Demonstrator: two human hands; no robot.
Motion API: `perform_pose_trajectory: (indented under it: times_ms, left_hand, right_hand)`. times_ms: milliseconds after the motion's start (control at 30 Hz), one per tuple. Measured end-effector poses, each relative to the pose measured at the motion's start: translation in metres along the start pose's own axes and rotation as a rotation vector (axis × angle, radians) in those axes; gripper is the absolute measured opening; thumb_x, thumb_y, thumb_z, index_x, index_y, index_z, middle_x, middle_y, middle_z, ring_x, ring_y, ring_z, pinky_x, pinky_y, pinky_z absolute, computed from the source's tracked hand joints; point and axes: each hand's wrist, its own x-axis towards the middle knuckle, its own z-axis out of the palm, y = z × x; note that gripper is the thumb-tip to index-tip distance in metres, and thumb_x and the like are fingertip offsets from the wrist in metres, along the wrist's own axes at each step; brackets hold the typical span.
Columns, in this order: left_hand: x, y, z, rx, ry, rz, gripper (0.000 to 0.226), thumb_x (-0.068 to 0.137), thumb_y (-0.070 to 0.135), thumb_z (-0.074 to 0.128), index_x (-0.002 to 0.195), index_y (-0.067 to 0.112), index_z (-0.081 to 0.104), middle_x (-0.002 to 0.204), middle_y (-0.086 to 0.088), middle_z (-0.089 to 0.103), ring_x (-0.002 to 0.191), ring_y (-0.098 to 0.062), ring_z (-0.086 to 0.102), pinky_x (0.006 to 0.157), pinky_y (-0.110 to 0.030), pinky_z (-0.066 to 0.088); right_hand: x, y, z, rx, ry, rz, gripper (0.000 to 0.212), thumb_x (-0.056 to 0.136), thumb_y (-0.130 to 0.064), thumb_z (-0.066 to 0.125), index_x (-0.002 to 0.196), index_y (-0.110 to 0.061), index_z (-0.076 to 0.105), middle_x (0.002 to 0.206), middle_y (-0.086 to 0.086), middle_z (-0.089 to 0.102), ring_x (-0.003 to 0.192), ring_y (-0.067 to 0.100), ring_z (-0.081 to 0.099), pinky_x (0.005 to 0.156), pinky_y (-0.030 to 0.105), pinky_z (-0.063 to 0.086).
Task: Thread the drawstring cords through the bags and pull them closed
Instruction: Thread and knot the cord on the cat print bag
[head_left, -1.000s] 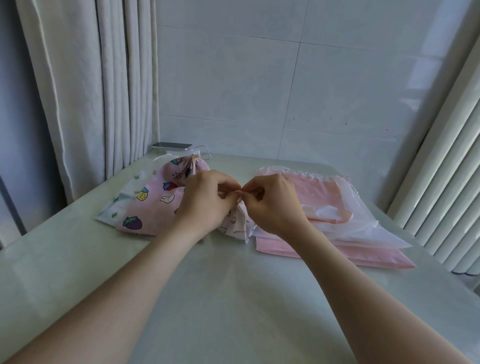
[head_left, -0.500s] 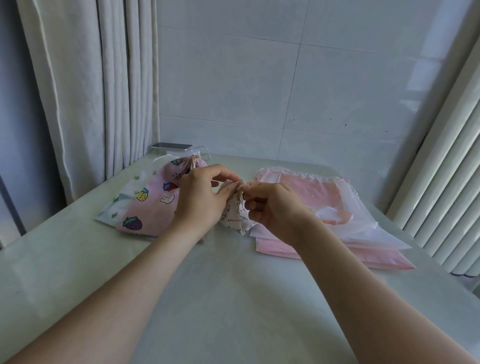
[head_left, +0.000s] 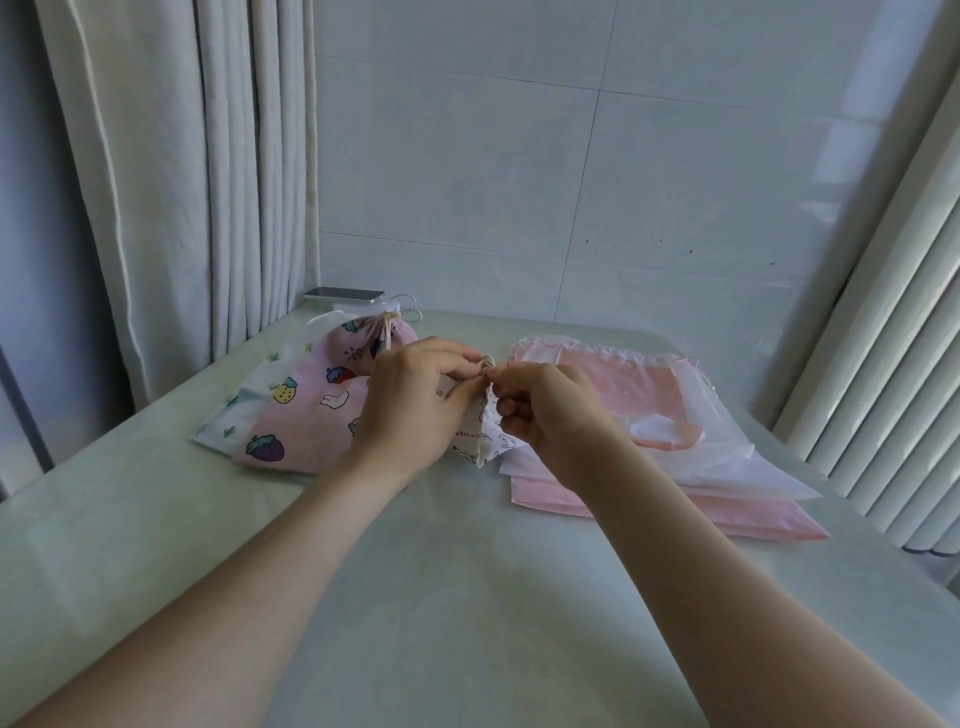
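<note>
Since a second ago the right hand (head_left: 550, 421) has rolled over, so its curled fingers now face the left hand (head_left: 410, 410), and a loop of cord (head_left: 487, 362) has come up above the two sets of fingertips. Left of the grip, partly under the left hand, lies a pink fruit-print bag (head_left: 311, 410) on a white leaf-print bag (head_left: 244, 410). Right of the grip, a stack of pink bags (head_left: 597, 384) lies flat with a translucent white bag (head_left: 727, 441) draped over it, and the right wrist covers its near left corner. Well beyond the grip a phone (head_left: 344, 294) sits at the counter's (head_left: 467, 597) far edge, beside the curtain (head_left: 208, 156). The small white bag (head_left: 480, 441) hangs directly below the grip, between the two palms, its body mostly hidden by them and its lower edge touching the counter. Left thumb and forefinger pinch the bag's bunched mouth. Right thumb and forefinger pinch the cord just beside them, the other right fingers curled beneath. Both forearms reach in from the near edge, converging on the bag.
</note>
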Motion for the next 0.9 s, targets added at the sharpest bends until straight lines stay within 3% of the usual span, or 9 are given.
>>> perform_pose_trajectory:
  times_ms: [133, 233, 300, 367, 467, 567, 700, 800, 900]
  left_hand:
    - [0.002, 0.004, -0.003, 0.013, -0.02, -0.032, 0.008, 0.081, 0.014, 0.084, 0.077, 0.018, 0.078, 0.091, 0.005, 0.074, 0.079, -0.002, 0.064, 0.071, -0.011, 0.042]
    - [0.005, 0.004, -0.002, -0.047, -0.163, -0.304, 0.02, 0.083, 0.035, 0.06, 0.068, 0.022, 0.062, 0.102, 0.001, 0.058, 0.093, -0.007, 0.052, 0.083, -0.024, 0.041]
    - [0.009, 0.002, -0.005, -0.149, -0.237, -0.473, 0.035, 0.082, 0.037, 0.047, 0.066, 0.007, 0.055, 0.102, -0.004, 0.054, 0.1, -0.017, 0.05, 0.086, -0.036, 0.038]
    - [0.013, -0.001, -0.01, -0.292, -0.25, -0.585, 0.039, 0.081, 0.031, 0.047, 0.073, -0.007, 0.047, 0.088, -0.01, 0.053, 0.086, -0.021, 0.049, 0.078, -0.04, 0.036]
    - [0.015, -0.001, -0.013, -0.391, -0.242, -0.672, 0.042, 0.073, 0.041, 0.046, 0.071, -0.001, 0.049, 0.073, -0.012, 0.048, 0.075, -0.021, 0.044, 0.072, -0.043, 0.034]
    - [0.014, -0.001, -0.01, -0.345, -0.164, -0.651, 0.062, 0.076, 0.054, 0.047, 0.072, -0.008, 0.043, 0.067, -0.011, 0.046, 0.067, -0.021, 0.044, 0.067, -0.042, 0.037]
    - [0.009, -0.002, -0.009, -0.275, -0.013, -0.511, 0.065, 0.096, 0.056, 0.062, 0.066, 0.0, 0.047, 0.061, -0.018, 0.051, 0.061, -0.034, 0.055, 0.067, -0.046, 0.054]
    - [0.009, -0.005, -0.009, -0.321, 0.023, -0.504, 0.053, 0.089, 0.056, 0.076, 0.066, 0.012, 0.058, 0.061, -0.002, 0.063, 0.063, -0.02, 0.062, 0.076, -0.051, 0.058]
    - [0.008, -0.004, -0.011, -0.337, 0.008, -0.529, 0.048, 0.075, 0.055, 0.088, 0.068, 0.013, 0.067, 0.065, -0.001, 0.071, 0.063, -0.015, 0.066, 0.074, -0.046, 0.059]
  right_hand:
    - [-0.002, -0.003, -0.002, -0.079, -0.037, -0.051, 0.009, 0.087, 0.001, 0.069, 0.084, -0.001, 0.077, 0.076, 0.01, 0.053, 0.067, 0.019, 0.043, 0.061, 0.03, 0.034]
    - [-0.005, -0.004, -0.001, -0.234, -0.093, -0.142, 0.01, 0.091, -0.003, 0.071, 0.086, -0.005, 0.08, 0.066, 0.001, 0.062, 0.061, 0.013, 0.049, 0.06, 0.026, 0.039]
    - [-0.005, -0.003, 0.0, -0.298, -0.098, -0.185, 0.011, 0.092, -0.006, 0.072, 0.085, -0.008, 0.081, 0.067, -0.001, 0.066, 0.062, 0.012, 0.052, 0.063, 0.028, 0.041]
    - [-0.006, -0.002, 0.0, -0.323, -0.075, -0.21, 0.012, 0.093, -0.008, 0.073, 0.085, -0.011, 0.081, 0.071, 0.0, 0.069, 0.065, 0.011, 0.054, 0.064, 0.029, 0.043]
    - [-0.008, -0.002, 0.0, -0.344, -0.045, -0.239, 0.011, 0.093, -0.011, 0.074, 0.085, -0.013, 0.081, 0.071, 0.002, 0.069, 0.064, 0.012, 0.055, 0.062, 0.027, 0.046]
    - [-0.011, -0.002, 0.005, -0.358, -0.036, -0.272, 0.01, 0.094, -0.012, 0.074, 0.086, -0.013, 0.08, 0.07, 0.003, 0.067, 0.063, 0.015, 0.053, 0.057, 0.025, 0.044]
    - [-0.01, 0.0, 0.01, -0.472, 0.02, -0.342, 0.011, 0.093, -0.015, 0.074, 0.083, -0.018, 0.078, 0.067, -0.002, 0.071, 0.059, 0.009, 0.058, 0.058, 0.025, 0.047]
    - [-0.007, 0.002, 0.007, -0.486, 0.053, -0.334, 0.012, 0.092, -0.016, 0.074, 0.081, -0.02, 0.078, 0.063, -0.008, 0.07, 0.056, 0.006, 0.057, 0.059, 0.027, 0.046]
    - [-0.005, 0.004, 0.003, -0.51, 0.085, -0.327, 0.011, 0.091, -0.017, 0.074, 0.082, -0.02, 0.079, 0.064, -0.009, 0.071, 0.054, 0.003, 0.056, 0.059, 0.027, 0.045]
